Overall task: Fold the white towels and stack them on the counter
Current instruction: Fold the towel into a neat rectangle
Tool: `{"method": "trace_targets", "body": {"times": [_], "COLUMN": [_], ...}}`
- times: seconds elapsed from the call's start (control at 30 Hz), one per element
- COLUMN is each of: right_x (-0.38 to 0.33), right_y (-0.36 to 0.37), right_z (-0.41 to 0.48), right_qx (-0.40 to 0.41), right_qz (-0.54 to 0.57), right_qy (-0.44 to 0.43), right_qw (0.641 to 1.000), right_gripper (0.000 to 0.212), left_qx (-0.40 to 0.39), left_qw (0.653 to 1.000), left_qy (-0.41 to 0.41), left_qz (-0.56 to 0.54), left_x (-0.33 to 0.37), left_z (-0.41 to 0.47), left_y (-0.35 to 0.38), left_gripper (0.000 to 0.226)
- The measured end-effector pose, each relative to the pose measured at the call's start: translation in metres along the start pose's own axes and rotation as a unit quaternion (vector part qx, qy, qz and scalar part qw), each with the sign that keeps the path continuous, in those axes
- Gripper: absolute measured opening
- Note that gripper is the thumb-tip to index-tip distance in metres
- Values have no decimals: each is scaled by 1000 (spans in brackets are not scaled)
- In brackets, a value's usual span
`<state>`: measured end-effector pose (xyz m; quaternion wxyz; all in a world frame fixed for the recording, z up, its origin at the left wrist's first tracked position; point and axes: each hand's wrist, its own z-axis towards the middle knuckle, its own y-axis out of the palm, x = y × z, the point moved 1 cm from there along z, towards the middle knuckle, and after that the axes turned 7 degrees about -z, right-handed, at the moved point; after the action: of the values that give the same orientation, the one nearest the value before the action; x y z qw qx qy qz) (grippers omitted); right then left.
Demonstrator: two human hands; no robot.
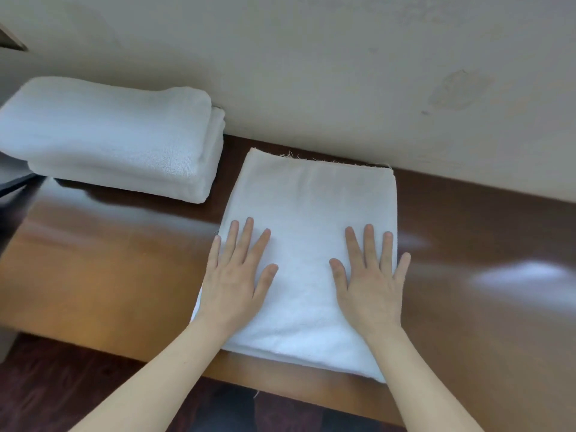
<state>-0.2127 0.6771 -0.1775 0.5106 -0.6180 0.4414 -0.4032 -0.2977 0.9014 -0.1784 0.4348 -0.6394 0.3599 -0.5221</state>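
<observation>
A white towel [308, 213], folded into a long rectangle, lies flat on the glossy brown counter [109, 275]; its far edge is frayed and its near edge reaches the counter's front edge. My left hand [237, 275] rests palm down on its left half with fingers spread. My right hand [371, 279] presses flat on its right half, little finger past the towel's right edge. Neither hand grips anything. At the back left, a stack of folded white towels [109, 135] sits against the wall.
A cream wall [343, 73] rises right behind the counter. Something dark [12, 182] pokes in at the far left beside the stack. Below the counter's front edge lies dark flooring [62, 385].
</observation>
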Motion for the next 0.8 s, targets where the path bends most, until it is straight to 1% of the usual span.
{"method": "trace_targets", "body": {"times": [0.1, 0.2, 0.27, 0.33, 0.47, 0.5, 0.53, 0.6, 0.63, 0.67, 0.73, 0.8], "right_x": [11, 20, 24, 28, 35, 35, 34, 30, 27, 23, 13, 3], "right_y": [6, 7, 8, 7, 6, 6, 5, 4, 3, 2, -1, -4], "right_z": [0, -5, -7, -10, -28, -37, -47, -64, -71, -78, -89, -97], "right_qx": [-2, 5, 6, 4, -31, -34, -30, -5, 6, 9, -1, -11], "right_qz": [10, 29, 49, 58, 86, 100, 114, 136, 145, 156, 179, 183], "right_qy": [-25, -38, -35, -26, -1, 1, 3, 26, 50, 80, 143, 191], "right_qw": [1000, 999, 998, 998, 996, 994, 993, 990, 988, 985, 973, 964], "right_gripper": [65, 63, 63, 64, 67, 66, 65, 61, 59, 58, 58, 57], "left_qx": [-21, -28, -24, -24, 0, 10, 18, 26, 21, 13, -11, -42], "left_qw": [999, 998, 996, 991, 974, 966, 950, 898, 876, 863, 859, 861], "left_qy": [2, -37, -81, -123, -154, -168, -199, -289, -329, -353, -366, -360], "left_qz": [25, 29, -1, -54, -166, -198, -241, -330, -353, -361, -359, -357], "left_x": [10, -1, -12, -19, -27, -26, -25, -20, -17, -17, -18, -20], "left_z": [-2, -9, -15, -24, -51, -58, -65, -73, -76, -76, -73, -66], "left_y": [12, 10, 6, 1, -14, -18, -23, -28, -29, -30, -33, -34], "left_gripper": [60, 61, 62, 64, 60, 58, 56, 55, 54, 52, 49, 48]}}
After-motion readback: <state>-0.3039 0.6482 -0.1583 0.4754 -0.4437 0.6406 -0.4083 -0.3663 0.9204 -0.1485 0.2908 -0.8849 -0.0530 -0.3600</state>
